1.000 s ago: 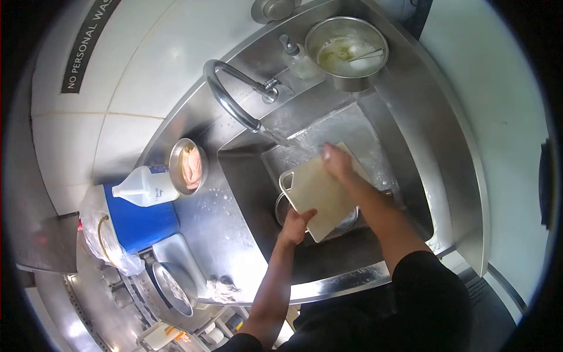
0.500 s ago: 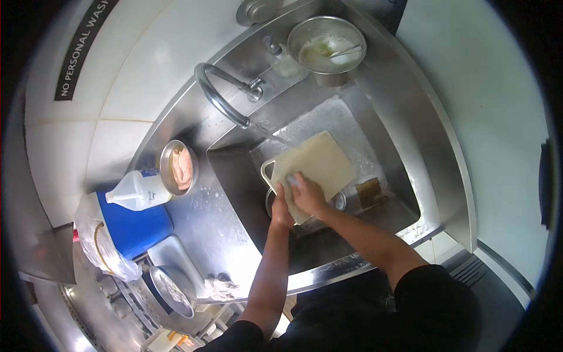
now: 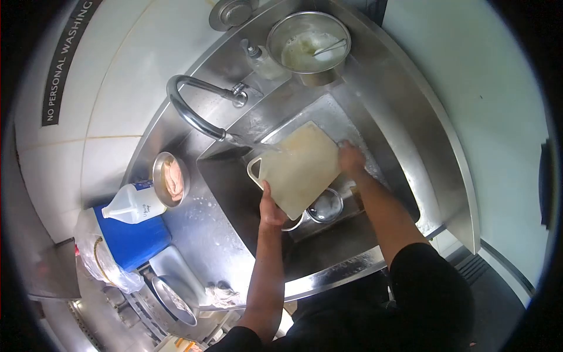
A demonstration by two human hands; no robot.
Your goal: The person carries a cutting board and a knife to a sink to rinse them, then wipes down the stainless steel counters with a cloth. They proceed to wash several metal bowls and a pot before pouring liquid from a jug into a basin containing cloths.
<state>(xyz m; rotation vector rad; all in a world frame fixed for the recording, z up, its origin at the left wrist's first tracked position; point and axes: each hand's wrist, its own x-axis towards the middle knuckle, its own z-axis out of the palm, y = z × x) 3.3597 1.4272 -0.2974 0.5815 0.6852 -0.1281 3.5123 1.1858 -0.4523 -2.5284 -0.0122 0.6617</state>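
Observation:
My left hand (image 3: 271,210) grips the near left edge of a cream cutting board (image 3: 305,170), its thumb on the upper face near the handle hole. The board is tilted over the sink basin (image 3: 229,188). At the board's right edge is my right hand (image 3: 352,158), closed, with its fingertips hidden; what it holds cannot be made out. Water runs from the curved faucet (image 3: 193,114) onto the board's far left part. Under the board a round metal-rimmed vessel (image 3: 326,206) shows in the basin.
A metal pot (image 3: 346,35) of sudsy liquid with a utensil stands behind the sink, beside a pump bottle (image 3: 264,61). Left on the counter are a metal bowl (image 3: 183,182) holding pinkish food, a white jug (image 3: 132,203) and a blue container (image 3: 135,237).
My right hand has moved from the board's face, where it pressed a small pale thing, to the right edge. The board has shifted slightly, uncovering more of the vessel beneath.

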